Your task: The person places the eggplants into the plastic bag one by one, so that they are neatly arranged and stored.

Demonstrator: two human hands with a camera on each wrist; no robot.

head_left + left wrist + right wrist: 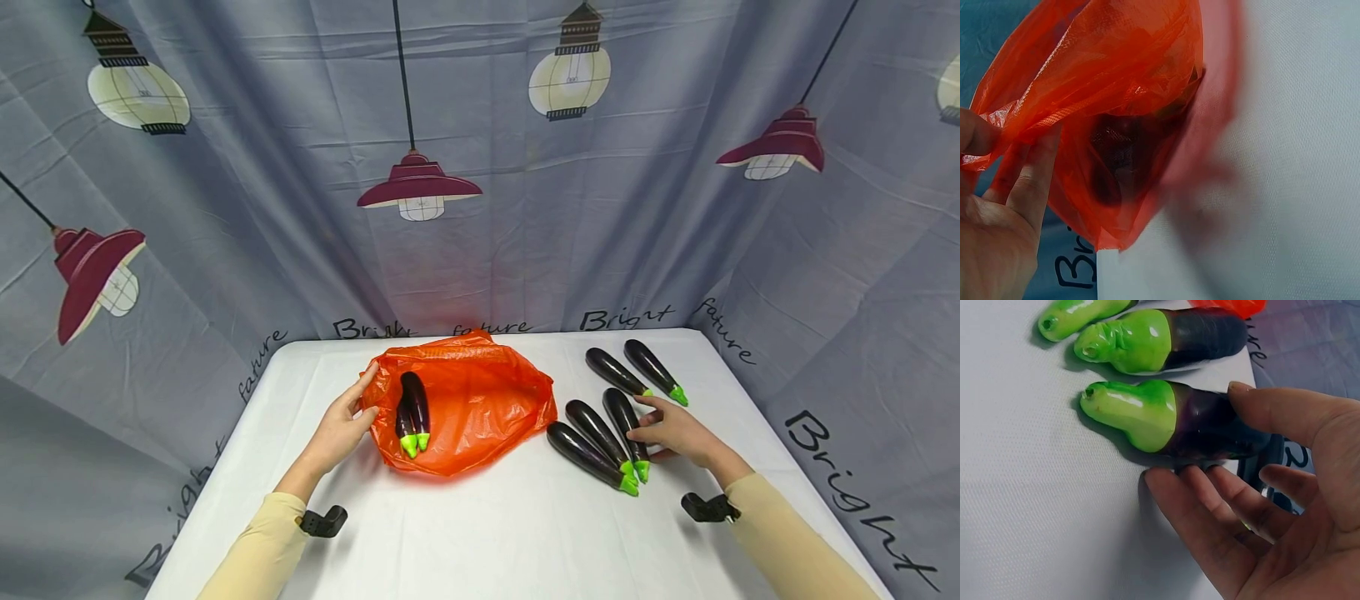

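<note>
My left hand (347, 425) pinches the left rim of a red plastic bag (487, 408), its thumb outside and fingers inside, as the left wrist view shows. Two dark eggplants (416, 408) with green stems lie in the bag. On the right, my right hand (678, 435) is at an eggplant (621, 412), the rightmost of three side by side. In the right wrist view the thumb (1272, 409) overlaps one side of this eggplant, while the fingertips sit along its other side, with a slight gap visible. This eggplant rests on the cloth.
Two more eggplants (654, 371) lie farther back at the right. Left of the one at my right hand are two others, the outer eggplant (588, 454) close to the bag. A white cloth covers the table (465, 542); a grey curtain (480, 275) hangs behind it.
</note>
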